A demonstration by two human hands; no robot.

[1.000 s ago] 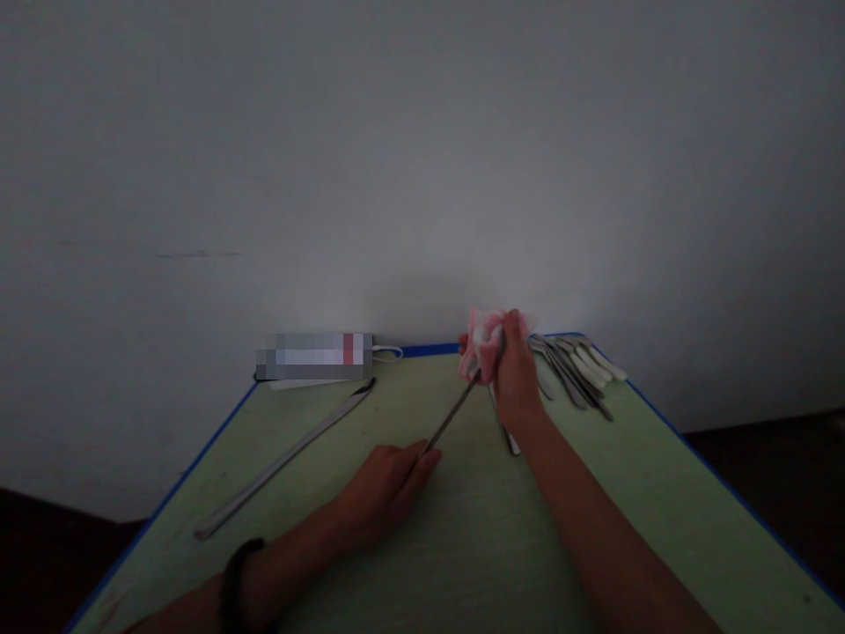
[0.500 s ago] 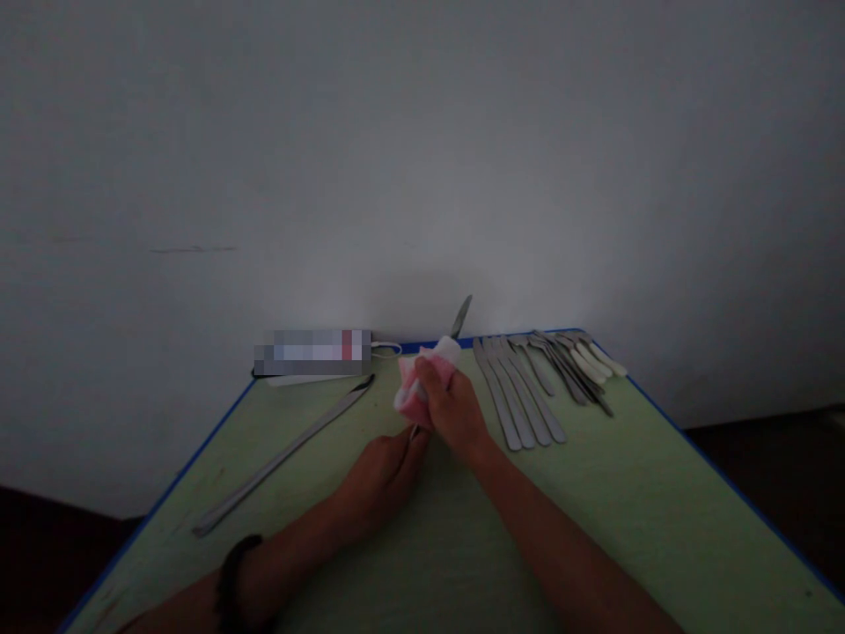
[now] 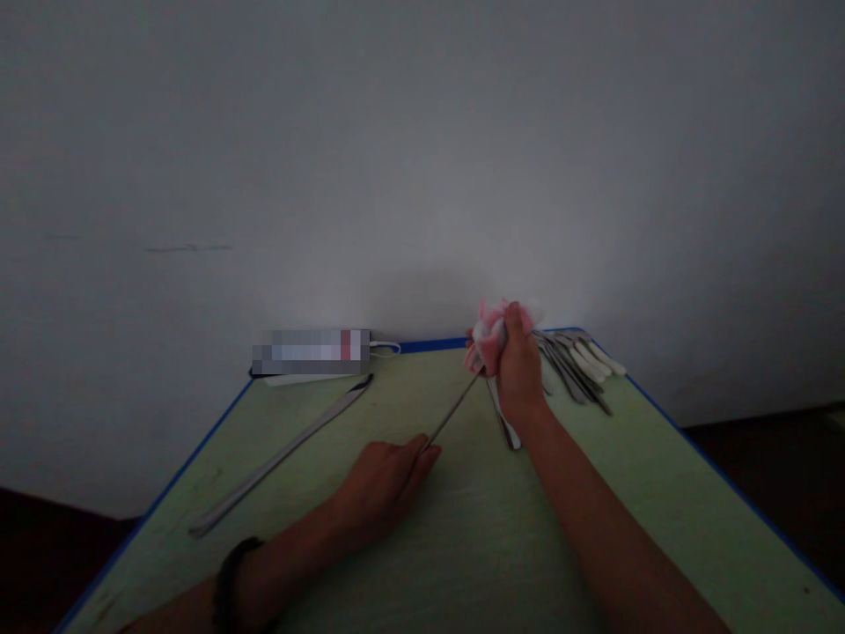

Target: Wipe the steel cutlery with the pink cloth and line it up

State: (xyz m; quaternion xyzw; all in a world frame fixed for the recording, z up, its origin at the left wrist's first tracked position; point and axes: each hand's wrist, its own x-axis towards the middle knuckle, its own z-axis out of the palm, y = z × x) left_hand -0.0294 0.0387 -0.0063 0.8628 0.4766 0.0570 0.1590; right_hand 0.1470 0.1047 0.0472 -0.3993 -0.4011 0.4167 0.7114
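My left hand (image 3: 389,482) is closed on the handle end of a table knife (image 3: 452,410), which slants up and away to the right. A crumpled pink and white cloth (image 3: 488,345) is wrapped about the knife's far end and hides the blade. My right hand (image 3: 523,374) grips that cloth, thumb on top. Under the right hand, silver knives (image 3: 508,430) lie on the table, mostly covered by the hand and wrist. Another long silver piece, which looks like a knife (image 3: 283,456), lies slantwise left of my left hand.
Further right lie several dark metal pieces of cutlery (image 3: 571,374) and some white-handled ones (image 3: 591,359). A blurred-out box-like thing (image 3: 313,352) with a white cord (image 3: 389,348) stands at the back left. The green table (image 3: 422,563) has a blue edge and meets the wall (image 3: 422,158).
My right hand and the cloth have moved up and right along the knife, from near the handle to its far end. The knife tips more to the right. My left hand keeps its hold.
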